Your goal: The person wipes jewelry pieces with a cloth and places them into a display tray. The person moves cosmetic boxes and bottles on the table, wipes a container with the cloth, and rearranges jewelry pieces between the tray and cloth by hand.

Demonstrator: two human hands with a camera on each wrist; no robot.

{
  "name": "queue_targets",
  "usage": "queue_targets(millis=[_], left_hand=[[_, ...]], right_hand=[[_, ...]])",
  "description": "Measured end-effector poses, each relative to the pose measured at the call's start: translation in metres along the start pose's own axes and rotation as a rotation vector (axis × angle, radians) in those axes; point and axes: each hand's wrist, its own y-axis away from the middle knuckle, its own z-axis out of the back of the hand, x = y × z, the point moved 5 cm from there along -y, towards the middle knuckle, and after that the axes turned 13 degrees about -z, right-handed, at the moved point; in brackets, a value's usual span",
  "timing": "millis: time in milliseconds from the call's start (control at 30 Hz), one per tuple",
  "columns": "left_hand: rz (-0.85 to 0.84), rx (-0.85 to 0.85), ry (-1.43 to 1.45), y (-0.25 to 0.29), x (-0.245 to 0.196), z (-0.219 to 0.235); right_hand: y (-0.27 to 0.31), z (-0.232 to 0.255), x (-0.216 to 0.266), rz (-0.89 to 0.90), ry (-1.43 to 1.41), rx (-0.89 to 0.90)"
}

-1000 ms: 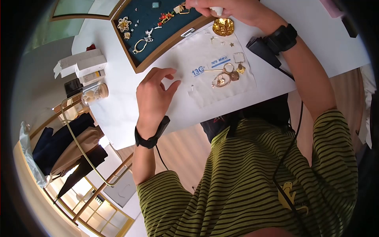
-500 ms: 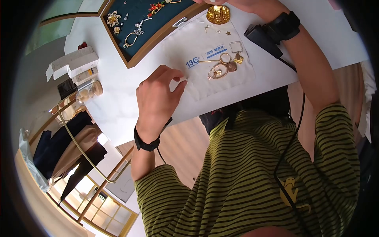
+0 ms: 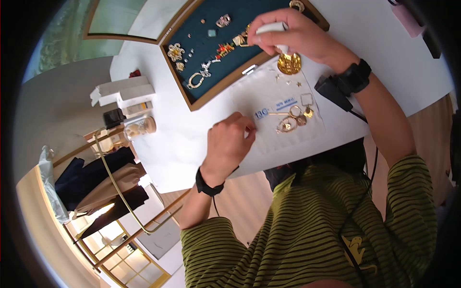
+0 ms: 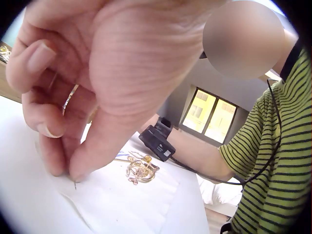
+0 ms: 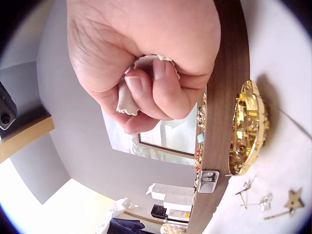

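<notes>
My left hand (image 3: pixel 228 141) is low over the left edge of a white printed cloth (image 3: pixel 305 139). Its thumb and forefinger pinch a tiny thin pin (image 4: pixel 75 185), mostly hidden by the fingertips. A glittering band (image 4: pixel 70 97) shows between its fingers. My right hand (image 3: pixel 302 41) grips a small crumpled white cloth (image 5: pixel 127 100) above the near edge of the wooden jewellery box (image 3: pixel 192 103). Below that hand stands a shiny gold dish-like piece (image 3: pixel 289 64). On the printed cloth lie a gold bracelet (image 3: pixel 288 125), a square pendant (image 3: pixel 307 100) and a small star piece (image 3: pixel 298 84).
The box's blue-green lining (image 3: pixel 213 45) bears flower brooches, a silver clasp piece and red-gold jewellery. White cartons (image 3: pixel 137 91) and a glass jar (image 3: pixel 140 126) stand at the table's left. A cable (image 3: pixel 357 115) trails from the right wrist camera.
The head view has shifted, bringing more of the box into sight. My left hand's thumb and forefinger have closed at the cloth's edge. My right hand is now fully visible, holding the white cloth.
</notes>
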Motion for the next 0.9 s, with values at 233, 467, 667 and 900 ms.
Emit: queue_targets(millis=[233, 467, 667, 900], left_hand=[[-0.042, -0.072, 0.066, -0.005, -0.006, -0.004], [-0.090, -0.044, 0.038, -0.010, -0.011, -0.005], [-0.089, -0.059, -0.038, -0.009, -0.013, -0.004], [-0.080, -0.022, -0.124, -0.009, -0.011, -0.002]], right_hand=[[0.002, 0.000, 0.004, -0.032, -0.072, 0.000], [-0.002, -0.002, -0.002, -0.009, -0.079, 0.007], [-0.002, -0.002, -0.003, 0.011, -0.062, 0.017], [-0.002, -0.003, -0.002, -0.001, -0.063, -0.001]])
